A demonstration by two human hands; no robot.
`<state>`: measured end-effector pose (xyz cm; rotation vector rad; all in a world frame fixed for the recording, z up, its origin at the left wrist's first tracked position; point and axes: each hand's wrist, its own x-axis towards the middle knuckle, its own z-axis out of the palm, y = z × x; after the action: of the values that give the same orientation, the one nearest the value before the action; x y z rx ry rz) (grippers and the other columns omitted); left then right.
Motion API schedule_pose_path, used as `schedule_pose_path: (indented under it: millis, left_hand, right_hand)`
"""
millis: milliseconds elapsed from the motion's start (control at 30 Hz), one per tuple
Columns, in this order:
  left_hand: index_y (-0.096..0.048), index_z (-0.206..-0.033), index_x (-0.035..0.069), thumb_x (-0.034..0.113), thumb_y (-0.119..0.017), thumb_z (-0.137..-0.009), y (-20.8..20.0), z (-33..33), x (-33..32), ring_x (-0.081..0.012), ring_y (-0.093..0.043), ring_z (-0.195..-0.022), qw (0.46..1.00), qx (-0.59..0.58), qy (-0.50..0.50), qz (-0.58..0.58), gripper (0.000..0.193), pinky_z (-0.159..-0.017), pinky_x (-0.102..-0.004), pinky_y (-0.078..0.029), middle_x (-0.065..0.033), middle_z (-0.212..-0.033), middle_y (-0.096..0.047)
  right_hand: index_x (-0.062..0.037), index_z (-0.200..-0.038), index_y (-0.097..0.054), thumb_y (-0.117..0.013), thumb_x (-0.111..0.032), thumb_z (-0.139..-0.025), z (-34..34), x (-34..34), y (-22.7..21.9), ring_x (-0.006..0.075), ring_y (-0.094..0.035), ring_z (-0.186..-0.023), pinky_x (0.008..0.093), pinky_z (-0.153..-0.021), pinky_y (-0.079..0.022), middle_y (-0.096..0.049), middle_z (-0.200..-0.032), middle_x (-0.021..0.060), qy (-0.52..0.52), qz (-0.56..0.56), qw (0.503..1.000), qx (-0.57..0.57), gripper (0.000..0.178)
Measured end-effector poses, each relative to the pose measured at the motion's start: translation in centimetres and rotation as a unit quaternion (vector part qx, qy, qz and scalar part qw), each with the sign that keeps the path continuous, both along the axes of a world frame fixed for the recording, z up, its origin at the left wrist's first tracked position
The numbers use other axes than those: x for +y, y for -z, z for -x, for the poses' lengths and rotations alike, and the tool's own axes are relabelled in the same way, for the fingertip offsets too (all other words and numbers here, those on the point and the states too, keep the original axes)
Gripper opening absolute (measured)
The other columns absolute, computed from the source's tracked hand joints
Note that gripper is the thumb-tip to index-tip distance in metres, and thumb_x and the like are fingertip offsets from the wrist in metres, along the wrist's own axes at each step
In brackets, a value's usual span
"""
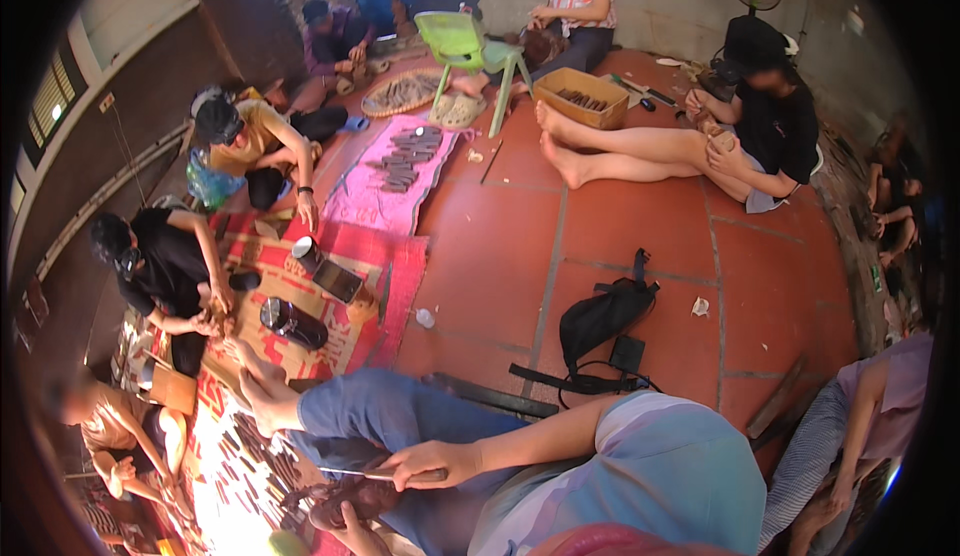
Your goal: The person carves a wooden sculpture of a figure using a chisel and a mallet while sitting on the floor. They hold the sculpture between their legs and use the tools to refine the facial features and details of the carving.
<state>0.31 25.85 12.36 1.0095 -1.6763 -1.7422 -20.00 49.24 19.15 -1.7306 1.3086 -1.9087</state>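
In my right hand [424, 464] is a carving tool [355, 473], its fingers wrapped round the wooden handle. The thin metal blade points left over a dark brown carved wooden piece [352, 498]. My left hand [356, 533] grips that piece from below, close to my lap. The piece's exact shape is hard to make out, and whether the blade touches it I cannot tell. To the left, many slim carving tools [235, 471] lie spread on a brightly sunlit mat, beside my bare feet [265, 386].
A red patterned mat [400, 266] bears a black helmet-like object [293, 323] and a dark cup [306, 252]. Beyond are a pink cloth [345, 196] with tools, a green chair [465, 46] and a wooden box [580, 98]. A black bag [605, 326] lies on the tiles. Several people sit around working.
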Motion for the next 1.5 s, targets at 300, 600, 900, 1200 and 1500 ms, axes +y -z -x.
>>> schedule_pose_path:
  millis: [300,600,900,1200,1500]
  left_hand:
    - [-0.035,-0.133,0.001,0.023,-0.06,-0.09,-1.9,3.2,3.1,-0.0264,-0.051,-0.115,0.977,0.212,0.01,-0.002,0.055,-0.096,-0.0392,-0.045,-0.0144,-0.127,-0.048]
    - [-0.034,-0.13,-0.001,0.036,-0.061,-0.087,-0.9,4.5,2.1,-0.024,-0.062,-0.088,0.977,0.194,-0.068,0.049,0.062,-0.067,-0.0326,-0.055,-0.0177,-0.114,-0.054]
    - [-0.033,-0.133,0.004,0.03,-0.061,-0.088,-1.0,4.4,0.7,-0.0226,-0.058,-0.101,0.982,0.184,-0.028,-0.024,0.058,-0.081,-0.0331,-0.052,-0.013,-0.12,-0.05]
    - [-0.028,-0.142,0.012,0.041,-0.053,-0.09,-6.7,2.5,3.5,-0.0265,-0.036,-0.128,0.99,0.124,-0.018,0.071,0.065,-0.096,-0.0402,-0.038,-0.0125,-0.141,-0.033]
    - [-0.032,-0.139,0.01,0.034,-0.048,-0.096,-6.9,3.6,3.4,-0.0265,-0.043,-0.121,0.987,0.088,-0.052,0.121,0.052,-0.096,-0.0401,-0.039,-0.0135,-0.137,-0.038]
  right_hand:
    - [-0.0081,-0.102,-0.059,-0.061,-0.006,-0.087,-1.3,1.1,0.4,0.03,-0.061,-0.093,0.035,-0.078,-0.048,-0.051,-0.122,0.0199,0.039,0.025,0.999,0.0,0.015]
    - [-0.0093,-0.099,-0.06,-0.066,-0.007,-0.083,-2.5,0.8,0.7,0.0296,-0.062,-0.091,0.0353,-0.077,-0.05,-0.053,-0.119,0.0189,0.001,0.015,1.0,0.011,0.017]
    - [-0.0113,-0.096,-0.059,-0.07,-0.016,-0.08,-2.4,1.5,0.2,0.0327,-0.061,-0.092,0.0373,-0.075,-0.05,-0.052,-0.122,0.0181,-0.001,0.006,0.999,0.041,0.02]
    - [-0.014,-0.095,-0.057,-0.071,-0.019,-0.079,-2.4,0.4,0.9,0.0319,-0.061,-0.09,0.0362,-0.072,-0.05,-0.054,-0.117,0.0138,-0.002,0.005,1.0,0.024,0.023]
    - [-0.0132,-0.097,-0.058,-0.072,-0.015,-0.078,-1.9,0.7,1.2,0.031,-0.062,-0.091,0.0358,-0.074,-0.051,-0.052,-0.121,0.0159,0.011,-0.019,0.999,0.03,0.023]
